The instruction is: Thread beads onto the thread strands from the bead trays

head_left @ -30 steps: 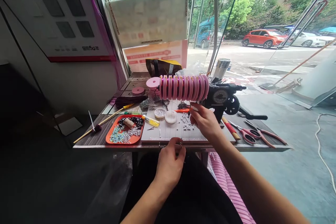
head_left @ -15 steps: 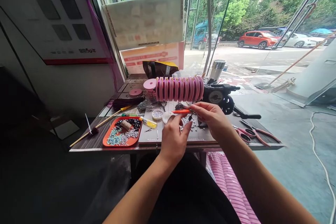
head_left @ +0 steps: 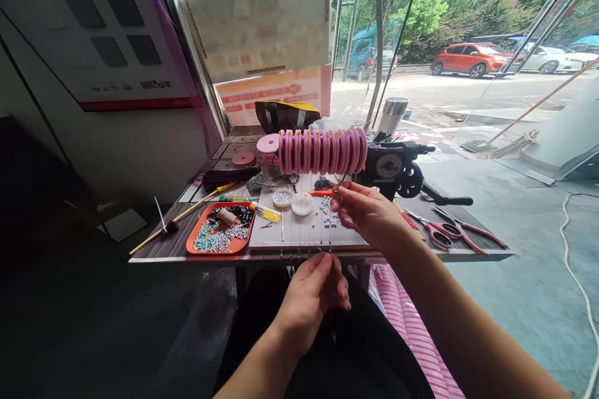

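Note:
My right hand (head_left: 369,213) is closed around a slim orange pointed tool (head_left: 321,193), its tip aimed left over the board; its exact kind is unclear. Lower down, at the table's front edge, my left hand (head_left: 314,296) pinches a thin line (head_left: 331,242) that runs up towards the row of pink spools (head_left: 322,153). Several other fine lines hang from those spools over the pale board (head_left: 266,238), with small dark pieces on them near the edge. Small white beads (head_left: 330,215) lie scattered below the orange tool.
At left is an orange tray (head_left: 191,243) of sorted beads, beside a yellow-handled tool (head_left: 267,214). A round dish of beads (head_left: 282,198) and a white disc (head_left: 302,204) sit mid-board. Scissors (head_left: 437,234) and pliers (head_left: 472,238) lie right, below a black crank (head_left: 447,199).
My left hand has dropped from beside the orange tool to the table's front edge, pinching the line. My right hand stays near the spools with the orange tool. The view has shifted slightly.

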The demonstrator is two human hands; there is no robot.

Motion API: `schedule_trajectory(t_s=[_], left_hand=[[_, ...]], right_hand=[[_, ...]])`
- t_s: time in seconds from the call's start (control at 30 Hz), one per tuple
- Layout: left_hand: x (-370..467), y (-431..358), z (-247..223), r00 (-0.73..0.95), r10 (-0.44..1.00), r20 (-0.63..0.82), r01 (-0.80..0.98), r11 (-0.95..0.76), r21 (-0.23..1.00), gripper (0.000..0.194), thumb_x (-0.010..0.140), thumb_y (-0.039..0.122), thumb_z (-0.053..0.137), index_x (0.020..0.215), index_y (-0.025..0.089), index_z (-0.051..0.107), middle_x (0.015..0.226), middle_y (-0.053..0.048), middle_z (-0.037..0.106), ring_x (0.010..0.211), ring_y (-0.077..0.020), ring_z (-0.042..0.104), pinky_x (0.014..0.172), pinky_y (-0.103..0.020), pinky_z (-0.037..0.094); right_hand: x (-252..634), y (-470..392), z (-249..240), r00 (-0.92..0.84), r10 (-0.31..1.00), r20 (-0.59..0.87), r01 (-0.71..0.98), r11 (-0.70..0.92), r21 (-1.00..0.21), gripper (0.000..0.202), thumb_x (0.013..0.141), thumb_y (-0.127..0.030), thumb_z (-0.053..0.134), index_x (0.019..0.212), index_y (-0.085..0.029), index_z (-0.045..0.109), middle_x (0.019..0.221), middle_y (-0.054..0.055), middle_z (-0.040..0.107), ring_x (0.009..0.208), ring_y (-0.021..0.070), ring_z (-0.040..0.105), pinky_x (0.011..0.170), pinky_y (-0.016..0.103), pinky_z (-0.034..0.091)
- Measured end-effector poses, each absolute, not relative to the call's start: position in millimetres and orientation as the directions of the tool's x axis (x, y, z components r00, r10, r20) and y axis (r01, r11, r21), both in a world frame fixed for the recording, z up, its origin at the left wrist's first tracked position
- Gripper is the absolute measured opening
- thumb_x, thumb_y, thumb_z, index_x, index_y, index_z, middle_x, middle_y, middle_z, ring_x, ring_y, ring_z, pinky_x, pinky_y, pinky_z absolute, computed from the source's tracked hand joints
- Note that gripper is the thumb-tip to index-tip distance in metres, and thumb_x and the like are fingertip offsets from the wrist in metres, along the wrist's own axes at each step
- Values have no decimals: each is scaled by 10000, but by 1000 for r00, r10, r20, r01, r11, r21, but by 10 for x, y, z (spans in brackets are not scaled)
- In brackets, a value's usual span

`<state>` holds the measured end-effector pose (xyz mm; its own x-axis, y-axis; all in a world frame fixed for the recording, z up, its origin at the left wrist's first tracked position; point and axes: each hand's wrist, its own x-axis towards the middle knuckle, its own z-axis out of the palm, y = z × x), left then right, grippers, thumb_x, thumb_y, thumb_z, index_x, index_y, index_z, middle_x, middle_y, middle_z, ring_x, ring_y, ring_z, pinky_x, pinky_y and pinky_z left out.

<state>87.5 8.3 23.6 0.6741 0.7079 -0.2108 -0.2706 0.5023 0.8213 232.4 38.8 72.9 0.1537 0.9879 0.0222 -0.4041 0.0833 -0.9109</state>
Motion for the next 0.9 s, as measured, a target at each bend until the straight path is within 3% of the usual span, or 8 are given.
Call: schedule_trajectory(t_s=[0.23,0.7,0.9], left_hand=[[656,-66,-31,685,651,-326,-228,618,753,313,733,440,623,684,141,543,475,5,563,374,-74,451,456,-219,340],[563,-165,-83,655,652,-383,-244,662,709,276,746,395,635,711,126,585,513,-17,615,406,-82,515,480,-206,371],[476,-175,-45,653,637,-410,-307,717,626,281,656,181,732,920,112,664,734,-81,708,573,-117,621,624,-245,465]], right_hand=[[2340,386,694,155,988,-1,-445,68,-893,347,550,-346,759,728,-169,520,513,-38,563,370,47,415,350,169,254],[2355,385,647,170,985,35,-420,105,-902,278,617,-336,730,758,-163,565,559,-34,546,407,47,420,368,177,292],[2395,400,645,184,982,46,-411,119,-904,307,597,-346,735,722,-169,519,526,-40,539,385,43,409,357,174,266]])
